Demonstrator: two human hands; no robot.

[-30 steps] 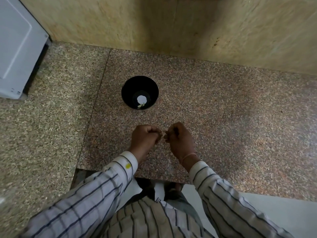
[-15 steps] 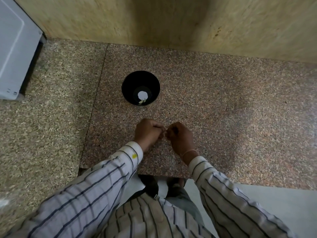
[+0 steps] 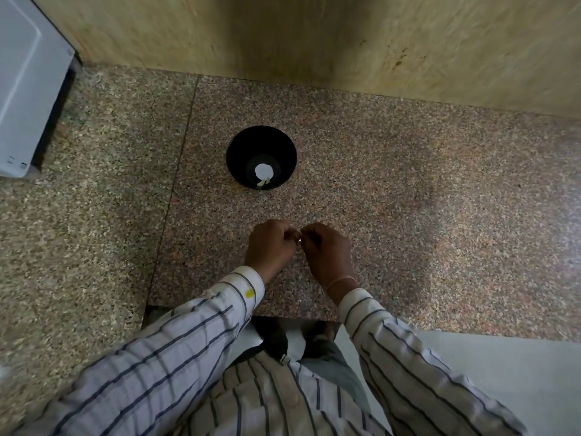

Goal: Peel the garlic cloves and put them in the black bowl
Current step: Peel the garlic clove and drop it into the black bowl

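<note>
The black bowl (image 3: pixel 261 157) stands on the speckled granite counter (image 3: pixel 408 190), with a pale peeled garlic clove (image 3: pixel 261 183) lying at its bottom beside a white round mark. Nearer to me, my left hand (image 3: pixel 272 247) and my right hand (image 3: pixel 328 250) meet fingertip to fingertip above the counter. Both have curled fingers pinching a small garlic clove (image 3: pixel 299 239) between them; only a pale sliver of it shows, the rest is hidden by my fingers.
A white appliance (image 3: pixel 28 86) stands at the far left on the counter. A beige stone wall (image 3: pixel 345 42) runs along the back. The counter's front edge lies just below my wrists, with a pale floor (image 3: pixel 487 366) to the lower right.
My hands stay together on the clove with only small finger movements. The view has shifted slightly, so the bowl and hands sit a little differently in frame.
</note>
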